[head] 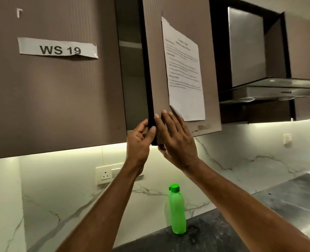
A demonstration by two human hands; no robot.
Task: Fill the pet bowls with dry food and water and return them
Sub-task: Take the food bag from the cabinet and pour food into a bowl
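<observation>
Brown cupboard door stands ajar, its long edge vertical between our hands: left hand pinches that edge, right hand lies flat on its face. No bowls visible; green bottle waits on the counter below.

Cabinet door at centre, ajar; printed sheet on its face. Labelled door at 9 o'clock. Range hood at 3 o'clock. Bottle at 6 o'clock, upright on countertop. Wall socket at 7 o'clock, behind forearm.
</observation>
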